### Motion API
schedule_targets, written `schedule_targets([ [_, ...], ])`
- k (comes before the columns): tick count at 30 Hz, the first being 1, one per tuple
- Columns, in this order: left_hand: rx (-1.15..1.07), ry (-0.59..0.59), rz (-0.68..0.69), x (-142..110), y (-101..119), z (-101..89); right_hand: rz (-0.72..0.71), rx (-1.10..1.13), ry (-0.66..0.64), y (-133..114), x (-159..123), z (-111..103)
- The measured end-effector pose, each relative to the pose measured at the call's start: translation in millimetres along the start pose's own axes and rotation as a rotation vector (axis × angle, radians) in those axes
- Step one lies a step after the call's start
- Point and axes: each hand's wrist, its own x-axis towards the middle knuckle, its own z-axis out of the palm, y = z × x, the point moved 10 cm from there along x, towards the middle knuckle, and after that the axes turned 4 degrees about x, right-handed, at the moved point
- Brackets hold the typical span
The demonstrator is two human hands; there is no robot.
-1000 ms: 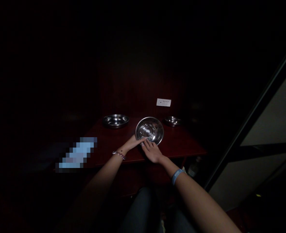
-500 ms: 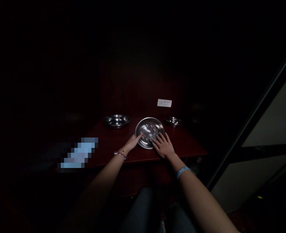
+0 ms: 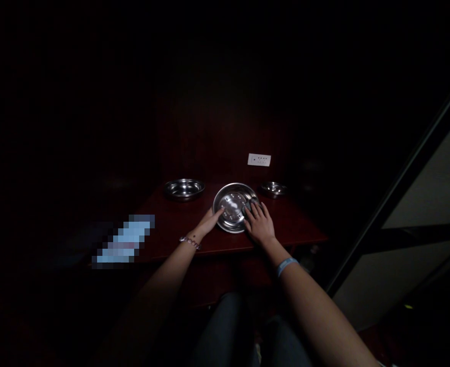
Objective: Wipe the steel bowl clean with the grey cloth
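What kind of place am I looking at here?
It looks like a dim indoor nook, perhaps a built-in desk: a dark red tabletop, a matching back panel and a white socket plate. The metal bowl alone doesn't make it a kitchen.

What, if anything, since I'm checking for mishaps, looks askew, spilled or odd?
No spill or damage shows. The pixelated patch at left looks odd, hiding what is there. The middle bowl tilts, but the left hand holds it.

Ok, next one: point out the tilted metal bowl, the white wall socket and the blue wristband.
Metal bowl [image 3: 233,205]: head view, on its inner base.
Wall socket [image 3: 259,160]: head view, mid-faceplate.
Blue wristband [image 3: 286,265]: head view, on its upper face.
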Motion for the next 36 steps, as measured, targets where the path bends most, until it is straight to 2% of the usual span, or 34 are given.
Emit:
schedule_targets([
  [6,0.016,0.025,0.024,-1.4,4.7,-1.3,0.045,0.003,-0.114,-17.0,-3.3,9.4],
  [13,0.040,0.035,0.034,-1.0,5.7,-2.6,0.121,0.161,-0.199,-47.0,-9.7,23.4],
  [20,0.066,0.019,0.002,-0.4,0.1,-2.8,0.035,0.252,-0.197,-71.4,-11.9,20.5],
  [27,0.101,0.037,0.022,0.4,1.0,-4.4,-0.151,0.270,-0.176,-75.7,-15.8,15.0],
  [36,0.182,0.068,0.101,1.6,3.1,-8.4,-0.148,0.270,-0.196,-71.5,-14.1,21.5],
])
